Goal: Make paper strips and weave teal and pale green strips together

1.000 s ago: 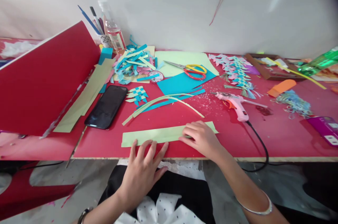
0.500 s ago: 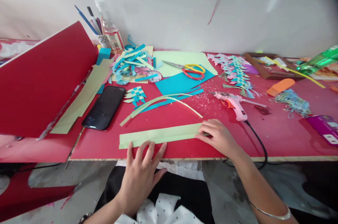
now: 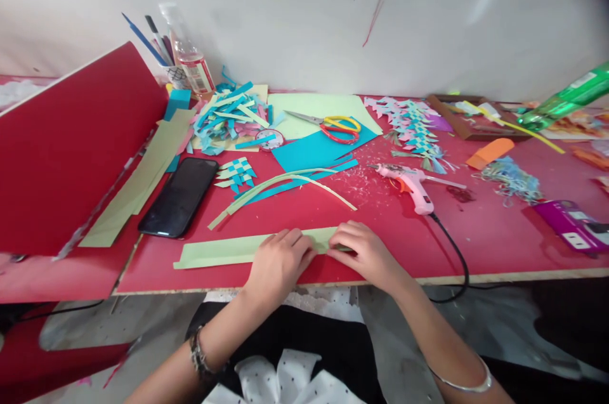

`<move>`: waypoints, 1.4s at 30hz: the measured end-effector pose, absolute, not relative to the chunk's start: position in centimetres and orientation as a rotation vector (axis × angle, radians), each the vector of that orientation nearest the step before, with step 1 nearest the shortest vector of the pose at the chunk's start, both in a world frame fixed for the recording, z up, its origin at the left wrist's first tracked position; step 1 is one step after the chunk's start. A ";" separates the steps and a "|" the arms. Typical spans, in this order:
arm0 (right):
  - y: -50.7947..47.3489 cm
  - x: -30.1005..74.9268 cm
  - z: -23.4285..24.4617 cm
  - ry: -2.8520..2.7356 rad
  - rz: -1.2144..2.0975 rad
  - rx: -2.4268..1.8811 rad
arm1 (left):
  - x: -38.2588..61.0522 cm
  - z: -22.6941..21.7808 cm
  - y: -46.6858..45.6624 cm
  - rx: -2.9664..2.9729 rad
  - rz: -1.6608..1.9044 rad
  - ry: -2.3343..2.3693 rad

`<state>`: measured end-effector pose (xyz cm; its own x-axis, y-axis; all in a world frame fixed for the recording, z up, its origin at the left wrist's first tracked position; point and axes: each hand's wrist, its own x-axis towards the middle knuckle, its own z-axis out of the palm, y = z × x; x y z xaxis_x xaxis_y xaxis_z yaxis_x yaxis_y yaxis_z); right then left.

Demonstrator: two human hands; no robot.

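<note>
A long pale green paper strip (image 3: 214, 250) lies near the table's front edge, with a narrow fold along its lower side. My left hand (image 3: 281, 259) curls over its right half, thumb and fingertips gripping the paper. Close beside it, my right hand (image 3: 364, 252) pinches the strip's right end, partly hiding it. Just behind are thin green strips bent in an arc (image 3: 266, 187) over blue strips (image 3: 295, 182). A small woven green-and-blue paper piece (image 3: 236, 172) sits beyond, next to a black phone (image 3: 179, 198).
Scissors (image 3: 328, 125) rest on blue paper (image 3: 304, 150). A pink glue gun (image 3: 412, 185) with a black cord lies right. Paper scraps (image 3: 233, 115), a bottle (image 3: 190, 61) and a pen cup (image 3: 176, 77) stand behind. A red board (image 3: 80, 156) leans left; a green bottle (image 3: 566, 99) is far right.
My left hand has slid right along the strip, from flat with spread fingers to gripping beside my right hand. The strip has shifted left, with my right hand still at its right end.
</note>
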<state>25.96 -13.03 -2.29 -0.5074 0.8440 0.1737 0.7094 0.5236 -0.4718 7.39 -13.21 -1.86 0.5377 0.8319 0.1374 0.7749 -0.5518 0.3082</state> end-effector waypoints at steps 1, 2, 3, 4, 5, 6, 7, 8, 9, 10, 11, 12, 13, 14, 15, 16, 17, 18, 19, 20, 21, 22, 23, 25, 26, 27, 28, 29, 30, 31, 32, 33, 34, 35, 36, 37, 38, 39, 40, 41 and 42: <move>-13.0 26.2 -2.3 -2.361 0.503 -1.285 | 7.2 -1.9 -13.1 2.557 0.404 1.372; -13.0 26.5 -2.2 -2.344 0.512 -1.289 | 6.9 -2.0 -13.1 2.554 0.408 1.382; -13.0 26.7 -2.2 -2.334 0.513 -1.293 | 6.6 -2.0 -13.1 2.554 0.411 1.391; -13.0 26.8 -2.2 -2.329 0.509 -1.298 | 6.3 -2.1 -13.0 2.555 0.409 1.401; -13.0 26.9 -2.2 -2.327 0.504 -1.302 | 6.1 -2.1 -13.0 2.557 0.403 1.413; -13.0 26.9 -2.2 -2.327 0.495 -1.307 | 5.9 -2.1 -13.0 2.558 0.393 1.422; -13.0 26.8 -2.2 -2.328 0.481 -1.315 | 5.7 -2.1 -13.0 2.561 0.381 1.429; -13.0 26.8 -2.3 -2.329 0.467 -1.324 | 5.6 -2.1 -13.0 2.567 0.367 1.433; -13.0 26.7 -2.3 -2.331 0.454 -1.333 | 5.6 -2.1 -12.9 2.575 0.353 1.433; -12.9 26.7 -2.4 -2.335 0.442 -1.341 | 5.5 -2.1 -12.9 2.583 0.339 1.430; -12.9 26.6 -2.4 -2.338 0.432 -1.351 | 5.5 -2.1 -12.9 2.590 0.325 1.427; -12.9 26.6 -2.4 -2.343 0.423 -1.358 | 5.5 -2.1 -12.8 2.595 0.313 1.424; -12.8 26.6 -2.5 -2.349 0.417 -1.363 | 5.5 -2.1 -12.8 2.596 0.302 1.424; -12.8 26.6 -2.5 -2.357 0.413 -1.365 | 5.5 -2.1 -12.8 2.595 0.294 1.426; -12.8 26.6 -2.5 -2.365 0.412 -1.366 | 5.5 -2.0 -12.8 2.593 0.289 1.430; -12.7 26.6 -2.5 -2.371 0.411 -1.367 | 5.5 -2.0 -12.8 2.591 0.284 1.434; -12.7 26.6 -2.5 -2.376 0.410 -1.367 | 5.5 -2.0 -12.8 2.591 0.282 1.438; -12.7 26.6 -2.5 -2.377 0.410 -1.371 | 5.6 -2.0 -12.8 2.592 0.281 1.442; -12.7 26.5 -2.5 -2.375 0.409 -1.377 | 5.6 -2.0 -12.8 2.594 0.281 1.443; -12.7 26.5 -2.5 -2.374 0.409 -1.381 | 5.7 -2.0 -12.8 2.597 0.284 1.443; -12.8 26.5 -2.5 -2.374 0.408 -1.385 | 5.7 -2.0 -12.8 2.600 0.290 1.441; -12.8 26.5 -2.5 -2.374 0.407 -1.387 | 5.7 -2.1 -12.8 2.602 0.297 1.440; -12.8 26.5 -2.5 -2.377 0.406 -1.390 | 5.6 -2.1 -12.8 2.603 0.302 1.439; -12.9 26.5 -2.5 -2.381 0.401 -1.394 | 5.3 -2.0 -12.8 2.599 0.313 1.442; -12.9 26.5 -2.5 -2.379 0.396 -1.398 | 5.0 -2.0 -12.8 2.594 0.315 1.446; -12.9 26.5 -2.6 -2.376 0.390 -1.402 | 4.6 -2.0 -12.7 2.588 0.315 1.450; -12.9 26.5 -2.6 -2.371 0.386 -1.407 | 4.2 -2.0 -12.7 2.584 0.315 1.452; -12.9 26.6 -2.7 -2.364 0.379 -1.412 | 3.7 -2.1 -12.7 2.581 0.314 1.453; -13.0 26.7 -2.7 -2.357 0.372 -1.416 | 3.2 -2.1 -12.8 2.580 0.315 1.451; -13.0 26.8 -2.7 -2.350 0.366 -1.421 | 2.7 -2.1 -12.8 2.578 0.316 1.450; -13.0 26.9 -2.8 -2.345 0.361 -1.425 | 2.1 -2.2 -12.9 2.575 0.322 1.452; -13.1 27.1 -2.8 -2.340 0.356 -1.431 | 1.7 -2.2 -13.0 2.569 0.329 1.459; -13.1 27.4 -2.9 -2.334 0.352 -1.440 | 1.2 -2.3 -13.1 2.563 0.337 1.472; -13.2 27.6 -2.9 -2.324 0.349 -1.455 | 0.7 -2.3 -13.2 2.559 0.344 1.487; -13.3 27.9 -2.9 -2.313 0.347 -1.473 | 0.3 -2.3 -13.3 2.558 0.348 1.505; -13.3 28.1 -3.0 -2.299 0.346 -1.493 | -0.2 -2.3 -13.4 2.565 0.352 1.521; -13.4 28.3 -3.0 -2.286 0.348 -1.511 | -0.6 -2.3 -13.4 2.580 0.356 1.530; -13.5 28.5 -3.0 -2.276 0.352 -1.527 | -1.2 -2.3 -13.5 2.599 0.355 1.533; -13.6 28.6 -3.0 -2.268 0.358 -1.539 | -1.7 -2.2 -13.5 2.621 0.352 1.532; -13.6 28.7 -3.0 -2.262 0.363 -1.548 | -2.3 -2.2 -13.5 2.641 0.345 1.529; -13.6 28.7 -3.0 -2.255 0.369 -1.555 | -2.9 -2.1 -13.6 2.658 0.333 1.524</move>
<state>28.69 -13.64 -2.98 -0.3190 0.9349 0.1555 0.8364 0.3548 -0.4177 -2.92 -13.56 -2.14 0.4882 0.8586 0.1563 0.8456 -0.5097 0.1586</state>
